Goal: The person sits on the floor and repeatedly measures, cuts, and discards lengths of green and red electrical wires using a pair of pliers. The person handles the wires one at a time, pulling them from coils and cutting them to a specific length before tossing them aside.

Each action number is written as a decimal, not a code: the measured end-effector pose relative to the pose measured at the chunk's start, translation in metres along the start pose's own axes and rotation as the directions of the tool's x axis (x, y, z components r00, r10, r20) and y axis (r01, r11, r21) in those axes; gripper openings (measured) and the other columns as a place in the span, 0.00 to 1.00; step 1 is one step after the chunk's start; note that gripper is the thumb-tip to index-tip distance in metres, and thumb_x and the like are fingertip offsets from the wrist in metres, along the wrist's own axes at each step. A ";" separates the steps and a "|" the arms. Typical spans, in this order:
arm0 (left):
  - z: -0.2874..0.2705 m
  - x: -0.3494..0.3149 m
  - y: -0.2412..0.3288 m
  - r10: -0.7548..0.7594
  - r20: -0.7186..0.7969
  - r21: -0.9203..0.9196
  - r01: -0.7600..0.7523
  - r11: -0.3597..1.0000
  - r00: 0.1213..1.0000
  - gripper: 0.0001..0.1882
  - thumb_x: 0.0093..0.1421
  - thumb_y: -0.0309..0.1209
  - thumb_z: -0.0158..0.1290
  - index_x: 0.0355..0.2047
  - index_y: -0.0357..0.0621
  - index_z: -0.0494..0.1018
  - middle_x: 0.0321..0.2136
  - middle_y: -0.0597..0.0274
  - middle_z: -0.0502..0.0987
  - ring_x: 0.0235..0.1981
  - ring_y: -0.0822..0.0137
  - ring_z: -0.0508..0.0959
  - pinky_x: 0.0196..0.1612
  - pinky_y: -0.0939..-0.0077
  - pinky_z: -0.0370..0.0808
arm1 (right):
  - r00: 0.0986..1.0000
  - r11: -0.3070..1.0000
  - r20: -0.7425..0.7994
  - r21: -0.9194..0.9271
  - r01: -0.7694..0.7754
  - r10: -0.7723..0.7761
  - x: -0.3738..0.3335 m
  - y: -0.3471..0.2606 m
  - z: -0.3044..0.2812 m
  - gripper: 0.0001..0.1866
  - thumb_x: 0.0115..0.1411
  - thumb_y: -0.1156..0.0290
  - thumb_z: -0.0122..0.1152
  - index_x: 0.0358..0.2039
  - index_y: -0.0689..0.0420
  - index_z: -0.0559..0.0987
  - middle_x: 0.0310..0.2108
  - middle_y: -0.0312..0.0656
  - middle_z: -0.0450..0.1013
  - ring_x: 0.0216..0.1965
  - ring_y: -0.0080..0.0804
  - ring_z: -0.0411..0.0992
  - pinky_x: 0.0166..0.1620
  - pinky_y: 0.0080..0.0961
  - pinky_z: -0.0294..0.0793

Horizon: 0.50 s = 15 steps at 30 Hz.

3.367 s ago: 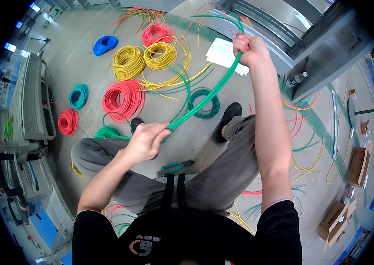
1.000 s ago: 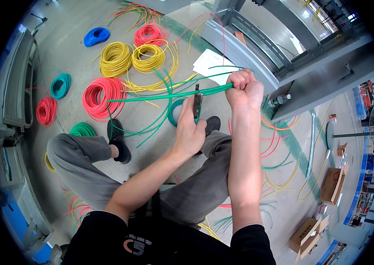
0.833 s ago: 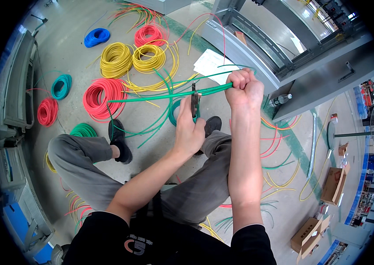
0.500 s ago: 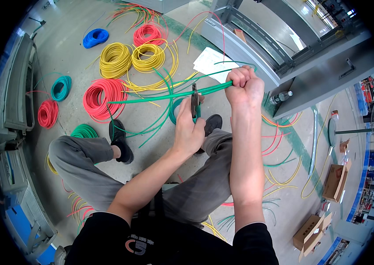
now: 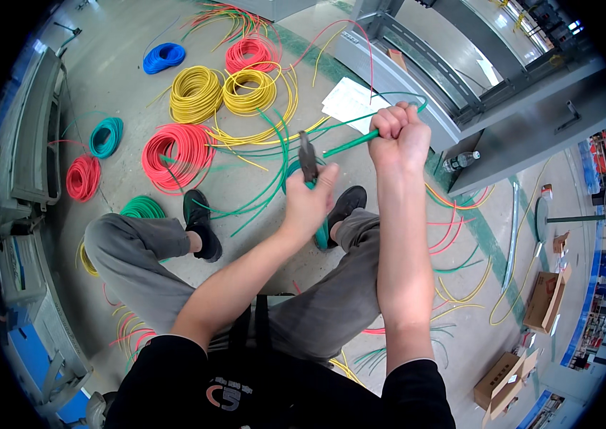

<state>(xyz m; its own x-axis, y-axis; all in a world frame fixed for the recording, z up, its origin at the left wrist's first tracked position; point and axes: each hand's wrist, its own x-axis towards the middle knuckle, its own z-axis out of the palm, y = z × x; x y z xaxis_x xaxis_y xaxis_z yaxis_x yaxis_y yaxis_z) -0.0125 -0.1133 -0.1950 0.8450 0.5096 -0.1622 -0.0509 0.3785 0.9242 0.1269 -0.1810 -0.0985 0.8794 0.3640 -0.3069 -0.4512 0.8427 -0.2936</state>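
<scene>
My left hand is closed around pliers with green handles. The dark jaws of the pliers point up and away from me. My right hand is a fist around a bundle of green wires. A short length of the bundle sticks out to the left, its ends side by side just right of the jaws and apart from them. A green loop shows above the fist. Loose green wires curve down to the floor left of the pliers, one piece smeared by motion over the red coil.
On the floor lie yellow coils, a blue coil and a teal coil. White papers lie beside a grey cabinet frame, with a plastic bottle near it. Cardboard boxes stand at the right.
The green bundle that reached far left past the pliers now ends just right of the jaws. The severed lengths have dropped. My left hand has moved slightly down, and the view has shifted a little.
</scene>
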 end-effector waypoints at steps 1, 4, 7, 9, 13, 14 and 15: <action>-0.001 0.001 0.000 -0.140 -0.027 -0.100 0.137 0.986 0.990 0.13 0.62 0.37 0.52 0.27 0.39 0.68 0.15 0.68 0.66 0.14 0.75 0.65 0.17 0.76 0.62 | 1.000 1.000 0.028 -0.006 0.007 -0.007 0.000 -0.004 -0.001 0.16 0.70 0.62 0.34 0.27 0.57 0.63 0.14 0.27 0.47 0.14 0.17 0.42 0.17 0.19 0.42; -0.035 0.006 -0.044 -0.309 0.016 0.204 0.299 0.932 0.951 0.16 0.61 0.39 0.52 0.24 0.39 0.66 0.15 0.64 0.68 0.13 0.73 0.67 0.14 0.74 0.62 | 1.000 0.999 0.000 -0.014 0.031 -0.031 -0.006 -0.008 0.002 0.15 0.70 0.63 0.35 0.28 0.57 0.63 0.14 0.27 0.48 0.14 0.17 0.43 0.17 0.18 0.42; -0.092 -0.003 -0.156 -0.404 -0.064 0.802 0.288 0.523 0.912 0.17 0.52 0.40 0.55 0.30 0.34 0.75 0.25 0.46 0.77 0.28 0.54 0.78 0.34 0.60 0.74 | 0.999 0.994 0.032 -0.107 -0.004 0.007 -0.008 -0.006 0.006 0.15 0.70 0.63 0.36 0.28 0.57 0.64 0.15 0.27 0.48 0.14 0.16 0.43 0.17 0.17 0.43; -0.128 -0.034 -0.219 -0.495 -0.107 0.916 0.279 0.288 0.862 0.19 0.49 0.40 0.54 0.33 0.34 0.76 0.33 0.39 0.77 0.39 0.48 0.78 0.43 0.59 0.74 | 0.998 0.985 0.059 -0.169 -0.024 0.034 -0.008 -0.006 0.007 0.14 0.70 0.63 0.36 0.29 0.57 0.64 0.15 0.27 0.49 0.14 0.16 0.43 0.17 0.17 0.43; -0.168 -0.062 -0.239 -0.692 0.015 0.971 0.154 0.182 0.722 0.21 0.49 0.39 0.54 0.37 0.32 0.75 0.35 0.37 0.76 0.41 0.46 0.77 0.46 0.57 0.72 | 0.984 0.932 0.131 -0.355 -0.066 0.120 -0.006 -0.003 0.001 0.14 0.69 0.63 0.39 0.29 0.57 0.64 0.16 0.27 0.49 0.15 0.16 0.44 0.18 0.17 0.44; -0.170 -0.058 -0.238 -0.537 0.026 0.922 0.187 0.338 0.843 0.20 0.50 0.38 0.52 0.37 0.32 0.75 0.34 0.37 0.77 0.40 0.47 0.78 0.44 0.57 0.73 | 0.978 0.906 0.140 -0.414 -0.083 0.154 -0.008 0.004 0.000 0.14 0.69 0.63 0.40 0.29 0.57 0.65 0.16 0.27 0.50 0.15 0.15 0.44 0.18 0.17 0.44; -0.170 -0.038 -0.232 -0.355 -0.004 0.857 0.187 0.481 0.935 0.19 0.52 0.37 0.51 0.37 0.32 0.75 0.33 0.38 0.77 0.38 0.48 0.78 0.43 0.57 0.73 | 0.971 0.835 0.149 -0.545 -0.078 0.188 -0.013 0.011 0.005 0.14 0.68 0.62 0.42 0.30 0.59 0.67 0.16 0.27 0.54 0.16 0.15 0.48 0.18 0.17 0.48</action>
<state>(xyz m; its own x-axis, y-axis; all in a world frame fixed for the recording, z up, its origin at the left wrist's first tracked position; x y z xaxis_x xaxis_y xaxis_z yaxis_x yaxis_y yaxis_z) -0.1231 -0.0890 -0.4618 0.8057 0.3451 -0.4814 0.5892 -0.3845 0.7106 0.1112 -0.1747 -0.0932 0.7917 0.5706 -0.2183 -0.5281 0.4593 -0.7142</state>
